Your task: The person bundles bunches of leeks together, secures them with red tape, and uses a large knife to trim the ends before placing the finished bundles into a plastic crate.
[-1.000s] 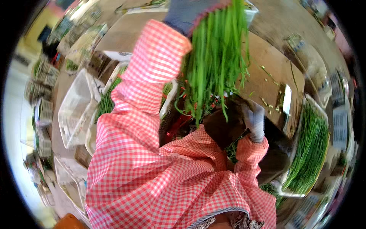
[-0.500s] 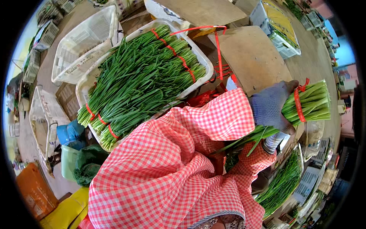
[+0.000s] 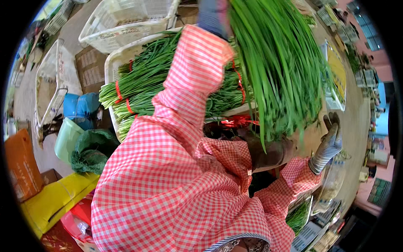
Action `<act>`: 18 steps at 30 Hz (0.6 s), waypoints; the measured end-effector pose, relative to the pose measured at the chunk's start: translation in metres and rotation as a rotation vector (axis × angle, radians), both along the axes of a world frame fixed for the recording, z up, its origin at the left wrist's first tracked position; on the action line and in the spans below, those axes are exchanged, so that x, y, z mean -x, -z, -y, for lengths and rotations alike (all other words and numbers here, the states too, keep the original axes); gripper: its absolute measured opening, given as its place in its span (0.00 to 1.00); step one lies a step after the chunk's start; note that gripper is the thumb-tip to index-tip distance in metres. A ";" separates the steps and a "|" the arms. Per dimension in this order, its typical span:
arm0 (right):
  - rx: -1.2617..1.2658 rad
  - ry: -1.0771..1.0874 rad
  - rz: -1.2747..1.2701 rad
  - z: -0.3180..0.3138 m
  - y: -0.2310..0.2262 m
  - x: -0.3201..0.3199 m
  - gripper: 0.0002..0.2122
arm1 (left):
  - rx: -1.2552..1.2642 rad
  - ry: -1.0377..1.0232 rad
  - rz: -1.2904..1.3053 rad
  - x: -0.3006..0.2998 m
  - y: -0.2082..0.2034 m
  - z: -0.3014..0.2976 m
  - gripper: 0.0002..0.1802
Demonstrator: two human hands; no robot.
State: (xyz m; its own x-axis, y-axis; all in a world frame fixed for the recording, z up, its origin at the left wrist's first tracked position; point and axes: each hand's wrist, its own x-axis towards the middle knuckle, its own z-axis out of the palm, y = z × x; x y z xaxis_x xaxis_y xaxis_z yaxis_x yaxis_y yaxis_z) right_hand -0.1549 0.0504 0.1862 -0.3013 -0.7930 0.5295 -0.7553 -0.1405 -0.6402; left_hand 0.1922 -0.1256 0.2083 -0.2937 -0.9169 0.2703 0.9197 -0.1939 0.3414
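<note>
My left hand (image 3: 213, 19), in a blue-grey knit glove, is raised at the top edge, its fingers cut off or blurred. From it a large bunch of garlic chives (image 3: 281, 71) hangs with its long green leaves downward, its stem end out of view. My right hand (image 3: 329, 143), in a striped glove with dark fingertips, stands apart at the right, fingers stretched out and holding nothing. Beneath my left arm a white crate (image 3: 111, 67) holds several garlic chive bunches (image 3: 147, 84) tied with red bands.
Empty white crates (image 3: 126, 31) stand at the far left. Red ties (image 3: 239, 121) lie beside the filled crate. At left are a blue bag (image 3: 82, 109), a green tub (image 3: 67, 140) and a yellow bag (image 3: 58, 201). More chives (image 3: 298, 218) lie at lower right.
My left hand has swung from the right up to the top with the bunch, whose leaves now hang down. My right hand has come away from beneath the bunch and its fingers show.
</note>
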 end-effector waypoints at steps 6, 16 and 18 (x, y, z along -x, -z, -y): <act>-0.112 -0.115 0.162 0.023 0.014 -0.001 0.17 | 0.047 -0.704 0.096 -0.198 0.098 0.020 0.24; -0.201 -0.226 0.086 0.066 0.030 -0.034 0.16 | -0.680 -0.915 0.005 -0.252 0.274 -0.040 0.19; -0.166 -0.223 0.118 0.052 0.022 -0.033 0.16 | -0.707 -0.864 0.091 -0.265 0.262 -0.057 0.21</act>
State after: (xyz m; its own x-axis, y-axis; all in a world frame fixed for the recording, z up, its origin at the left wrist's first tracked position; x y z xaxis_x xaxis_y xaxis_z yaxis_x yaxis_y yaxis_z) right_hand -0.1217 -0.0017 0.1645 -0.1616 -0.9193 0.3589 -0.6367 -0.1807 -0.7496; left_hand 0.4574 -0.0686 -0.0534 0.5235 -0.7614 -0.3823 0.8166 0.3205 0.4799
